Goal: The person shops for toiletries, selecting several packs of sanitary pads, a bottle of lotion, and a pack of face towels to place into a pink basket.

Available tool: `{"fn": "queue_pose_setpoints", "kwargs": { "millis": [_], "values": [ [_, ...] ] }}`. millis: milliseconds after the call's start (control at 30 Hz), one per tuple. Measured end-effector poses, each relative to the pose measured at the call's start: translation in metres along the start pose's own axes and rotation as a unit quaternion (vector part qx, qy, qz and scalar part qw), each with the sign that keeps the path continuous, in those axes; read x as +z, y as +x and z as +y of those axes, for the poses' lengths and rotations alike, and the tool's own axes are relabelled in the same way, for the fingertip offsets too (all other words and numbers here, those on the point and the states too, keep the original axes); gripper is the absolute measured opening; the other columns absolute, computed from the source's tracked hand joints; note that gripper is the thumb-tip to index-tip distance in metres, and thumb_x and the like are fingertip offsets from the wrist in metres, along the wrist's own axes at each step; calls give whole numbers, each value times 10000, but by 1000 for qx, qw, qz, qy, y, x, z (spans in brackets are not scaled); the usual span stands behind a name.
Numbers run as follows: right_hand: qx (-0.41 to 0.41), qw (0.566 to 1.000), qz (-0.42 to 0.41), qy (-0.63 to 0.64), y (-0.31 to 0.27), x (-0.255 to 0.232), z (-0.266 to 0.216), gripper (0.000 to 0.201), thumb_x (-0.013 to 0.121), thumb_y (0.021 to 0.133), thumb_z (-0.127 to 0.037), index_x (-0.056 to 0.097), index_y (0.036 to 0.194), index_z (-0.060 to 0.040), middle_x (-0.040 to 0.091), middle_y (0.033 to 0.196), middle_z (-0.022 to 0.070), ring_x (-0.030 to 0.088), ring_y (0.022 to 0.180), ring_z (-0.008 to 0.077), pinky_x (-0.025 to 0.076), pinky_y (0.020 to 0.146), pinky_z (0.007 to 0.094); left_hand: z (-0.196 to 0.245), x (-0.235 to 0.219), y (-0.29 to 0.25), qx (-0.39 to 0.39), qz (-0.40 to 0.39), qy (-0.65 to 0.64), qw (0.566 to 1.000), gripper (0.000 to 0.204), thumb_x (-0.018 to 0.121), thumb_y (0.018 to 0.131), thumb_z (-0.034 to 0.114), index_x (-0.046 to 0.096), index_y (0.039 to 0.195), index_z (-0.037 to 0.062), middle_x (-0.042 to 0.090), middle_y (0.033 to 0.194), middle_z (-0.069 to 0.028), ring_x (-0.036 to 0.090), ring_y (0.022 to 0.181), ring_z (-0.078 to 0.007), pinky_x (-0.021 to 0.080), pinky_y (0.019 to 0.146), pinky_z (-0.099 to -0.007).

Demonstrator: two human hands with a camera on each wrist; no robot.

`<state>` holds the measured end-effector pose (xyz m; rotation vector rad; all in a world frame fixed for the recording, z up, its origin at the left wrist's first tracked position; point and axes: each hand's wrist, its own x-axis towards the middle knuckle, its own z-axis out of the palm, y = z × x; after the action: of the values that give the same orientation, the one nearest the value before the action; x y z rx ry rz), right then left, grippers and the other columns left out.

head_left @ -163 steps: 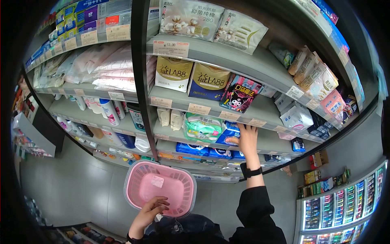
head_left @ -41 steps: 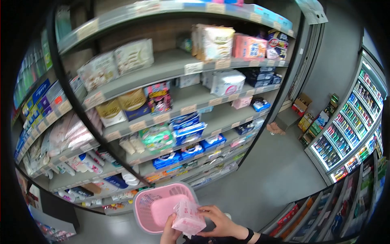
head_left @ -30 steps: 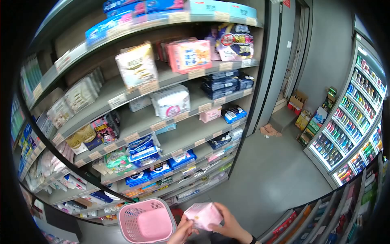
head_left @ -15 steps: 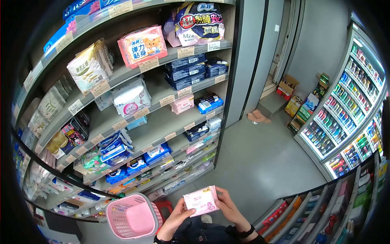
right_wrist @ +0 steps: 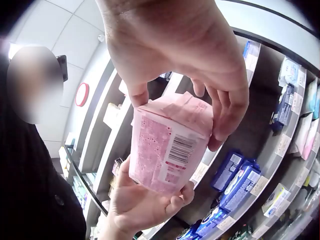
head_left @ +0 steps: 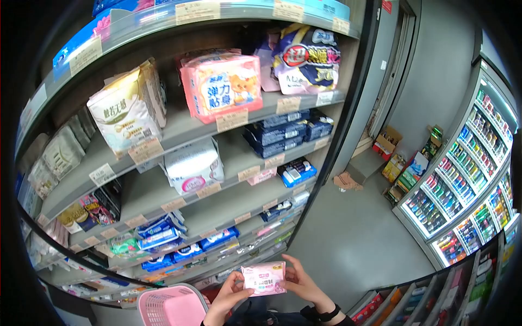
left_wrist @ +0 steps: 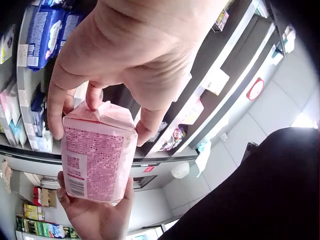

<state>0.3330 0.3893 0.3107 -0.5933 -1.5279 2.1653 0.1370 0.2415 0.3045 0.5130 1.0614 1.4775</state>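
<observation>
Both hands hold a pink plastic-wrapped pack (head_left: 264,278) low in front of the body, its printed front facing the head camera. My left hand (head_left: 231,296) grips its left end, with the thumb on the front face. At the other end, my right hand (head_left: 302,285) pinches the pack between thumb and fingers. The left wrist view shows the patterned back of the pack (left_wrist: 95,160) with a barcode, below the left hand (left_wrist: 135,45). From the right wrist, the folded end of the pack (right_wrist: 165,150) shows beneath the right hand (right_wrist: 175,55).
A pink basket (head_left: 153,296) is at lower left, below the shelves. Shelves (head_left: 179,130) hold a peach-pink bear-printed pack (head_left: 223,89), a white pack (head_left: 194,165) and blue packs (head_left: 217,238). Grey floor (head_left: 353,239) runs to a lit drinks cooler (head_left: 462,179); another shelf (head_left: 402,288) stands lower right.
Earlier the right hand was at a blue pack on the shelf and the left over the basket. Since then both hands hold the pink pack, turned front-up. The view has swung right along the shelves.
</observation>
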Motion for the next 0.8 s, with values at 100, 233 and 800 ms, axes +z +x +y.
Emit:
{"fn": "queue_pose_setpoints", "kwargs": {
  "millis": [100, 233, 800],
  "values": [
    [-5, 998, -37, -48, 35, 6, -9, 736, 686, 874, -62, 236, 1455, -94, 543, 1260, 130, 558, 1110, 182, 470, 885, 313, 28, -11, 17, 15, -16, 15, 1000, 347, 665, 855, -30, 405, 1054, 84, 616, 1100, -123, 587, 1046, -167, 488, 884, -310],
    [-34, 996, -57, -52, 77, 8, -20, 700, 730, 817, -17, 320, 1381, -78, 558, 1214, 103, 557, 1117, 167, 472, 899, 320, 50, -30, 40, 41, -40, 35, 998, 357, 671, 843, -16, 455, 1118, 58, 556, 1142, -57, 563, 1092, -158, 459, 927, -294],
    [-241, 874, 84, -413, 227, -84, -98, 570, 717, 718, 77, 464, 1218, -28, 505, 1230, 149, 504, 1203, 315, 410, 1026, 375, 53, -59, 47, 60, 121, 81, 987, 215, 615, 888, 3, 551, 1093, 14, 642, 1096, -123, 642, 1005, -208, 490, 872, -298]
  ]
}}
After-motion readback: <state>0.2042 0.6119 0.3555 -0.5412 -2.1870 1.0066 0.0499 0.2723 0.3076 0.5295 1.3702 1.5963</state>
